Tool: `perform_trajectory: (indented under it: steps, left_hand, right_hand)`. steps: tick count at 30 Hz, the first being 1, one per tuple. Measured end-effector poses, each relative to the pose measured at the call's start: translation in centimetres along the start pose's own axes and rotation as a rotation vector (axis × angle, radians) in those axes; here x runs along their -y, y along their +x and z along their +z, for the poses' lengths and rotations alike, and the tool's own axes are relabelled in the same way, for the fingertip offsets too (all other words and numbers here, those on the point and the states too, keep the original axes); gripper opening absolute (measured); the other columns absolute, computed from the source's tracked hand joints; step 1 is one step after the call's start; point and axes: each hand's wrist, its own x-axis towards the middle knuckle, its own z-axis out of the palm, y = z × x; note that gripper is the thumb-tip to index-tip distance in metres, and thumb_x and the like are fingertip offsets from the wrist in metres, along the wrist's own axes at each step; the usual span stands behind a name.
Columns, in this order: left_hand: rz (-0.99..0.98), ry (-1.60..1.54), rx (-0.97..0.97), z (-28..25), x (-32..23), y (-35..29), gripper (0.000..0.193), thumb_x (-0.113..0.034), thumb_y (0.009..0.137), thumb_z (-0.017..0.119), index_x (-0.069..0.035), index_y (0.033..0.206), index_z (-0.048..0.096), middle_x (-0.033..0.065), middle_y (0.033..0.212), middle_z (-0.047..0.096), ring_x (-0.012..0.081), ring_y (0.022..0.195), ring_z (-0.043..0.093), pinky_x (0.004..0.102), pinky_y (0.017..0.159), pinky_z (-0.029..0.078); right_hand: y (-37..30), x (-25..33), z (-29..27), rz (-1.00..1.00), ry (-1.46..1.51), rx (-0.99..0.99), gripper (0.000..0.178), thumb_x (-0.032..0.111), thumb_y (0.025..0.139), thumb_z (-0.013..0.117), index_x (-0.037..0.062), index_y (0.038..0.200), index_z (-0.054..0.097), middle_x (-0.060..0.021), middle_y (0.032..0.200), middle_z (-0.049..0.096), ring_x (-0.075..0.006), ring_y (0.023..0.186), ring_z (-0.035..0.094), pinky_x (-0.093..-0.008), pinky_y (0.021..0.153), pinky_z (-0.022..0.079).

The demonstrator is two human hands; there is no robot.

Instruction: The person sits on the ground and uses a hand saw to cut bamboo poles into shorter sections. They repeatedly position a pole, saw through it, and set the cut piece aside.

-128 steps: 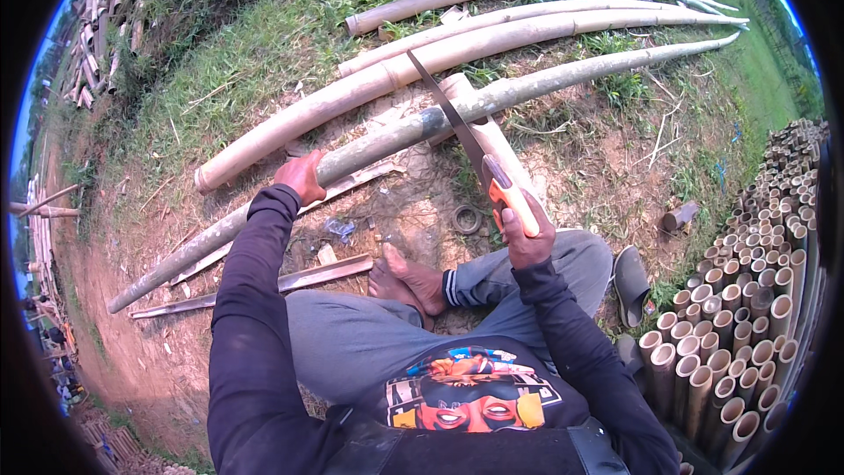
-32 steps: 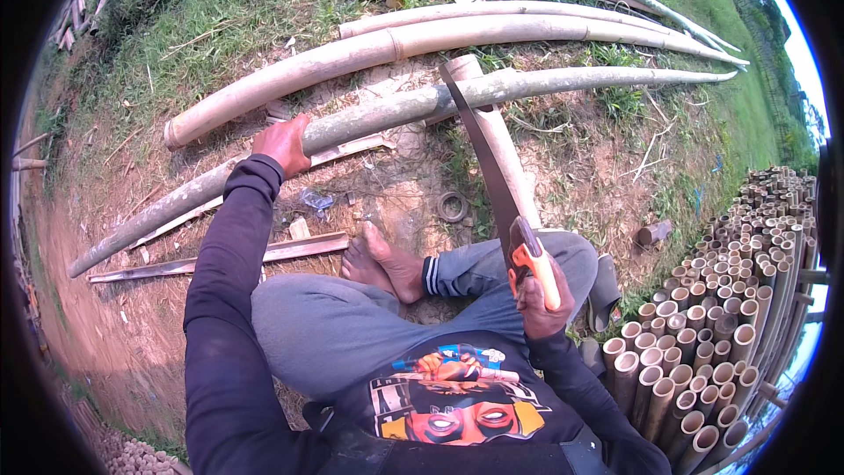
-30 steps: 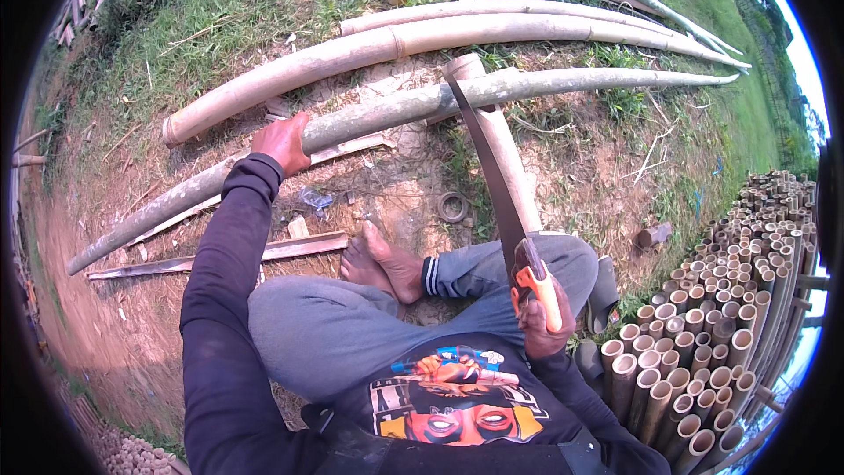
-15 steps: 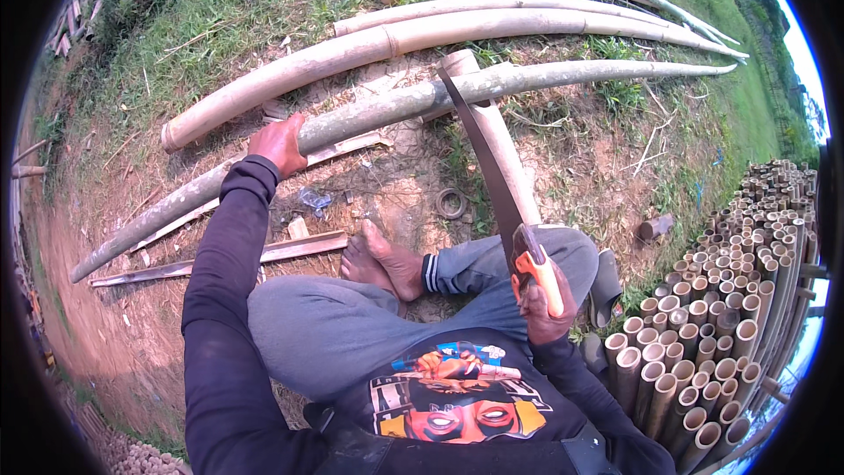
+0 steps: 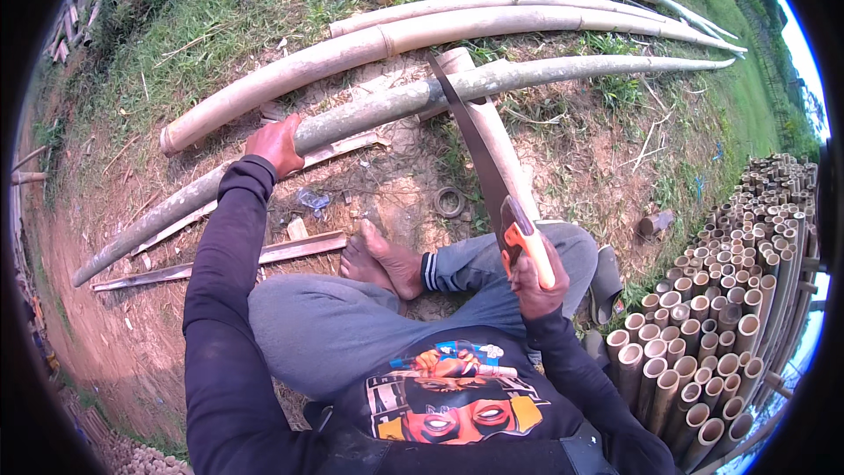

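Left hand (image 5: 276, 144): curled over bamboo pole (image 5: 374, 114)
Right hand (image 5: 538, 283): wrapped around saw handle (image 5: 531, 248)
Blade (image 5: 476, 145): across pole, right of left hand
Shirt (image 5: 457, 391): printed lettering, below both hands

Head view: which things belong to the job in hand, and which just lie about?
In the job:
handsaw, in the right hand
gray-green pole, gripped by the left hand
pale bamboo under the pole

Lying about:
thick pale pole
ring
crumpled plastic
split bamboo strips
short log
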Motion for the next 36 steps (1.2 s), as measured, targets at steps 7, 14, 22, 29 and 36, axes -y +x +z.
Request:
perform_trajectory:
  steps: [7, 14, 22, 29, 36]
  left_hand:
    - [-0.019, 0.024, 0.003, 0.3, -0.2, 0.1, 0.067, -0.022, 0.07, 0.082, -0.011, 0.131, 0.056, 0.0228, 0.108, 0.073, 0.0419, 0.106, 0.069, 0.0511, 0.091, 0.056]
    - [0.013, 0.0, -0.046, -0.1, -0.1, -0.2, 0.073, -0.024, 0.07, 0.083, -0.013, 0.136, 0.055, 0.0221, 0.111, 0.073, 0.0418, 0.107, 0.069, 0.0517, 0.091, 0.056]
    - [-0.03, 0.044, -0.01, -0.1, -0.3, -0.3, 0.071, -0.024, 0.07, 0.082, -0.01, 0.134, 0.056, 0.024, 0.106, 0.073, 0.0427, 0.104, 0.07, 0.0519, 0.091, 0.056]
    - [-0.012, 0.043, 0.009, 0.1, -0.2, 0.2, 0.07, -0.022, 0.07, 0.08, -0.01, 0.135, 0.056, 0.0238, 0.106, 0.073, 0.042, 0.103, 0.07, 0.0515, 0.09, 0.056]
    - [-0.044, 0.045, -0.016, 0.1, -0.4, -0.1, 0.071, -0.024, 0.07, 0.082, -0.012, 0.135, 0.056, 0.0226, 0.109, 0.073, 0.0416, 0.106, 0.07, 0.051, 0.091, 0.056]
  right_hand:
    - [8.9, -2.6, 4.2, -0.128, -0.295, 0.053, 0.037, 0.029, 0.102, 0.068, 0.0024, 0.128, 0.065, -0.0071, 0.1, 0.07, -0.0113, 0.079, 0.066, -0.0245, 0.065, 0.053]
    - [14.9, -2.2, 7.2, -0.1, -0.081, 0.111, 0.028, 0.012, 0.097, 0.07, 0.0043, 0.122, 0.061, -0.003, 0.094, 0.068, -0.0089, 0.071, 0.062, -0.0257, 0.061, 0.05]
    - [15.4, -2.2, 8.5, 0.068, -0.001, -0.006, 0.024, 0.016, 0.098, 0.069, 0.003, 0.118, 0.065, -0.0042, 0.09, 0.07, -0.0118, 0.071, 0.065, -0.0271, 0.062, 0.051]
    - [-1.9, 3.3, -2.1, -0.073, -0.158, 0.025, 0.036, 0.023, 0.102, 0.069, -0.006, 0.123, 0.063, -0.0106, 0.104, 0.072, -0.0151, 0.087, 0.068, -0.0278, 0.071, 0.058]
    - [12.7, -2.0, 6.8, 0.105, 0.011, 0.018, 0.019, 0.019, 0.098, 0.071, 0.0028, 0.107, 0.069, -0.0017, 0.082, 0.068, -0.0085, 0.067, 0.061, -0.026, 0.057, 0.048]
